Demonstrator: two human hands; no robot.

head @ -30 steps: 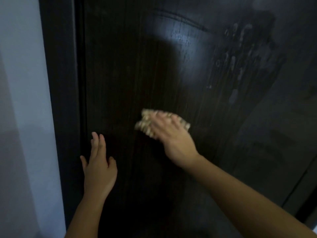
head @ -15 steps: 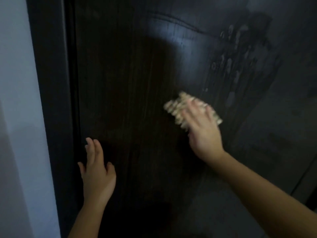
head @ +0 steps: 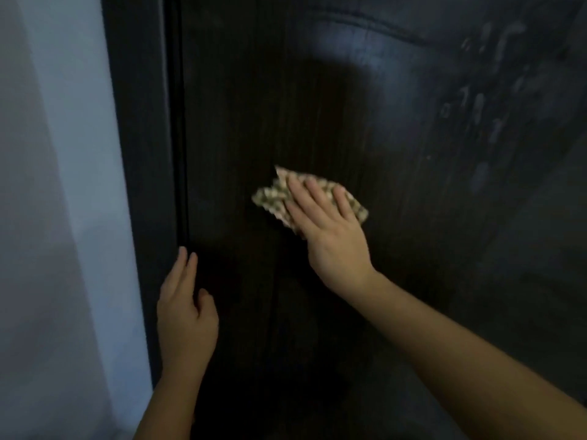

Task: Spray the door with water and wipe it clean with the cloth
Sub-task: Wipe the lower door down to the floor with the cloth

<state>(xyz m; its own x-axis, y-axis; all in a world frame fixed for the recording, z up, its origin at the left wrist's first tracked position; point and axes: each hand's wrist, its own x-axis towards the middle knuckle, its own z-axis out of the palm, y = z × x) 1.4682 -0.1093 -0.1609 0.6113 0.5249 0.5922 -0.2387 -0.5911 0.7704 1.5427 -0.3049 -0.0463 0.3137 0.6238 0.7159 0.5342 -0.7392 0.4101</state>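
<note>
Wiping under way: pressing the cloth (head: 273,198) flat on the door (head: 397,281) with straight right hand (head: 330,230); bracing left hand (head: 185,309), fingers straight, near the door's left edge. Remaining: wet streaks (head: 486,109) at the door's upper right.

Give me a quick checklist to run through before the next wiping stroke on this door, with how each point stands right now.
1. Cloth flat under the right hand: ok, straight fingers press it on the door.
2. Left hand clear of the wiping path: ok, open by the door's left edge.
3. Patches left to wipe: not ok, streaky marks remain at upper right.
4. Door wet enough: cannot tell.
5. Spray bottle within reach: cannot tell, none in view.
</note>
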